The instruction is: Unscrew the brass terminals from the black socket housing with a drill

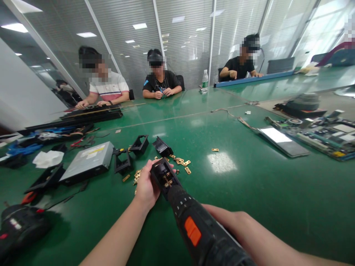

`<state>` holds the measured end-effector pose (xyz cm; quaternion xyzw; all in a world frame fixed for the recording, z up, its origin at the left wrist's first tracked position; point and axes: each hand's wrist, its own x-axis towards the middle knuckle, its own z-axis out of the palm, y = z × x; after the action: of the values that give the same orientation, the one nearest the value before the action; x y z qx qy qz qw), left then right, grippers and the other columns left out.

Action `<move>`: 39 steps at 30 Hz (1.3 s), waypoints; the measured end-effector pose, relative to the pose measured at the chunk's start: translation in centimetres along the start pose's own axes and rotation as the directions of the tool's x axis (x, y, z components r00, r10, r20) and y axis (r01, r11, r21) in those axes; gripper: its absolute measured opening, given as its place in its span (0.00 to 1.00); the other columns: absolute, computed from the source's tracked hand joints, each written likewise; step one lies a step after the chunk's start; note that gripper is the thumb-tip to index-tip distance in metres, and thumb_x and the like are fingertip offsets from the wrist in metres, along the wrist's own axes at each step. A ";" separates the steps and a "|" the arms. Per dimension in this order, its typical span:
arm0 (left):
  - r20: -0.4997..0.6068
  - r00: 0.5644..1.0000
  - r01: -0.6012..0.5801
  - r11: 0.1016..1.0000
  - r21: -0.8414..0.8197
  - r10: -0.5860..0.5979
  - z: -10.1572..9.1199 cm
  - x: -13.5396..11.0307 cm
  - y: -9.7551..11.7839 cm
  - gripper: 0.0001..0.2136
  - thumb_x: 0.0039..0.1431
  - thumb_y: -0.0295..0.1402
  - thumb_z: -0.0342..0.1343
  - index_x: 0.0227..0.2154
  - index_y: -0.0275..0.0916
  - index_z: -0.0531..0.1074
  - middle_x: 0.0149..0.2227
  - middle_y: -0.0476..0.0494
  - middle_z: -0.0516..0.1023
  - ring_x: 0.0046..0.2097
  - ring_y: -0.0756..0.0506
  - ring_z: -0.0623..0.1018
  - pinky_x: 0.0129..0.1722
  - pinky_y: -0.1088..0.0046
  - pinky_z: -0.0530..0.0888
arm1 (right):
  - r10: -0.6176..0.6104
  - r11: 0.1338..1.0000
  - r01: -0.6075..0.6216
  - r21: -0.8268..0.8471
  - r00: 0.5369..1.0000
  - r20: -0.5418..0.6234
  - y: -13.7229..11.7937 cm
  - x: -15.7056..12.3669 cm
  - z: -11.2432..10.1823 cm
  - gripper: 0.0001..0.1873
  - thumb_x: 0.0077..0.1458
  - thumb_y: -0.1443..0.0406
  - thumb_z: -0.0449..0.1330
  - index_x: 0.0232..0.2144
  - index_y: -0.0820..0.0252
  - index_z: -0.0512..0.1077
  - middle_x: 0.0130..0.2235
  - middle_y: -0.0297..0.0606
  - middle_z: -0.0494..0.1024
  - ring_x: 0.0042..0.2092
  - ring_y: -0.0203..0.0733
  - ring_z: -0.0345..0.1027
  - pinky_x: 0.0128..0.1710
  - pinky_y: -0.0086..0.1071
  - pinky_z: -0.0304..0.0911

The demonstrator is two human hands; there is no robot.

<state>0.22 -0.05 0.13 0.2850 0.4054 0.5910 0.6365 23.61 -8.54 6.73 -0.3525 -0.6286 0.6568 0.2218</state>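
Note:
My left hand [145, 186] is closed around a small black plastic housing [163, 176] with brass contacts inside, holding it on the green table [249, 192]. A black power screwdriver [199, 229] with an orange switch points its tip into that housing. My right hand [222, 218] sits behind the tool and grips its body; its fingers are mostly hidden. Several loose brass pieces [183, 162] lie just beyond the housing.
Three more black housings [138, 146] and a grey optical drive [88, 162] lie to the left. Another black drill [19, 227] rests at the near left. A tablet [283, 140] and circuit boards [324, 136] sit at the right. Three people work across the table.

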 end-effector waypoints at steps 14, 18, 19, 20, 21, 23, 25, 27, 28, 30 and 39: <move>-0.088 0.995 -0.034 0.998 0.045 0.037 -0.4 1.6 -1.5 0.14 0.57 0.33 0.49 0.40 0.32 0.74 0.33 0.35 0.81 0.33 0.37 0.81 0.32 0.57 0.77 | -0.271 0.934 0.260 -0.243 0.963 -0.011 0.1 -2.3 0.5 0.29 0.43 0.71 0.64 0.51 0.65 0.68 0.37 0.38 0.76 0.35 0.41 0.66 0.34 0.30 0.66; -0.068 0.998 -0.003 1.000 0.019 0.005 -0.4 1.1 -1.2 0.14 0.56 0.33 0.50 0.41 0.32 0.74 0.35 0.35 0.81 0.33 0.38 0.81 0.31 0.59 0.77 | -0.269 0.937 0.256 -0.236 0.963 -0.022 0.2 -2.4 0.6 0.33 0.42 0.71 0.65 0.54 0.66 0.66 0.35 0.37 0.74 0.36 0.42 0.66 0.33 0.30 0.66; -0.062 0.998 -0.002 1.000 0.010 0.003 -0.4 1.0 -1.1 0.14 0.56 0.33 0.51 0.41 0.32 0.75 0.35 0.35 0.81 0.33 0.38 0.81 0.31 0.59 0.77 | -0.273 0.937 0.260 -0.235 0.962 -0.025 0.2 -2.5 0.7 0.34 0.43 0.70 0.64 0.55 0.66 0.66 0.34 0.37 0.74 0.37 0.43 0.67 0.33 0.30 0.67; -0.050 0.999 -0.005 1.000 0.006 0.006 -0.4 0.8 -1.0 0.14 0.55 0.32 0.51 0.42 0.32 0.75 0.35 0.36 0.81 0.33 0.39 0.81 0.31 0.60 0.77 | -0.277 0.935 0.262 -0.238 0.960 -0.030 0.2 -2.5 0.9 0.34 0.44 0.70 0.64 0.55 0.66 0.65 0.33 0.37 0.74 0.38 0.45 0.68 0.34 0.31 0.67; -0.029 1.000 -0.008 1.000 0.004 0.008 -0.3 0.7 -0.9 0.14 0.55 0.32 0.51 0.42 0.32 0.75 0.36 0.36 0.81 0.34 0.39 0.81 0.32 0.60 0.77 | -0.277 0.936 0.261 -0.236 0.960 -0.038 0.2 -2.6 1.0 0.34 0.44 0.69 0.64 0.56 0.66 0.65 0.34 0.38 0.75 0.39 0.46 0.69 0.35 0.32 0.68; -0.026 1.000 0.005 1.000 0.014 -0.005 -0.3 0.6 -0.7 0.14 0.55 0.32 0.51 0.41 0.31 0.75 0.36 0.35 0.81 0.34 0.39 0.81 0.33 0.60 0.77 | -0.250 0.948 0.233 -0.217 0.967 -0.053 0.1 -2.6 1.0 0.33 0.43 0.69 0.65 0.55 0.65 0.67 0.36 0.40 0.76 0.41 0.48 0.70 0.36 0.33 0.69; -0.034 0.998 0.053 0.999 0.011 -0.052 -0.2 0.6 -0.5 0.14 0.55 0.32 0.50 0.40 0.29 0.75 0.36 0.33 0.81 0.36 0.38 0.81 0.35 0.60 0.77 | -0.207 0.964 0.194 -0.184 0.977 -0.054 -0.1 -2.3 0.9 0.31 0.42 0.67 0.66 0.52 0.63 0.70 0.37 0.40 0.77 0.40 0.49 0.72 0.34 0.31 0.69; -0.019 0.996 0.083 0.997 -0.002 -0.083 -0.2 0.6 -0.4 0.15 0.55 0.31 0.50 0.39 0.29 0.76 0.38 0.31 0.81 0.39 0.37 0.81 0.39 0.58 0.77 | -0.177 0.972 0.167 -0.168 0.983 -0.045 -0.3 -2.0 0.6 0.28 0.41 0.66 0.68 0.48 0.61 0.73 0.36 0.39 0.78 0.39 0.49 0.73 0.31 0.30 0.69; -0.006 0.997 0.083 0.997 -0.007 -0.083 -0.2 0.7 -0.4 0.15 0.54 0.31 0.50 0.39 0.28 0.76 0.39 0.30 0.81 0.41 0.36 0.81 0.41 0.57 0.77 | -0.172 0.972 0.163 -0.167 0.984 -0.041 -0.3 -1.8 0.5 0.26 0.41 0.65 0.68 0.47 0.59 0.74 0.36 0.37 0.79 0.38 0.49 0.73 0.31 0.30 0.69; 0.014 0.997 0.071 0.997 -0.008 -0.071 -0.2 0.7 -0.3 0.15 0.53 0.30 0.50 0.40 0.28 0.76 0.41 0.30 0.81 0.44 0.35 0.80 0.43 0.55 0.76 | -0.173 0.974 0.164 -0.156 0.984 -0.043 -0.4 -1.5 0.2 0.25 0.42 0.63 0.67 0.47 0.56 0.75 0.37 0.35 0.79 0.41 0.49 0.74 0.33 0.31 0.70; 0.040 0.994 0.101 0.995 0.024 -0.102 0.0 0.6 -0.1 0.15 0.51 0.30 0.50 0.38 0.29 0.76 0.35 0.31 0.80 0.36 0.35 0.80 0.36 0.56 0.77 | -0.210 0.970 0.197 -0.145 0.974 -0.083 0.3 -1.8 0.4 0.21 0.53 0.59 0.64 0.49 0.56 0.74 0.39 0.33 0.79 0.43 0.49 0.75 0.38 0.33 0.71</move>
<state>0.24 0.52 -0.07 0.2833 0.4126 0.5474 0.6707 24.56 -10.13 6.70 -0.3323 -0.6930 0.5682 0.2941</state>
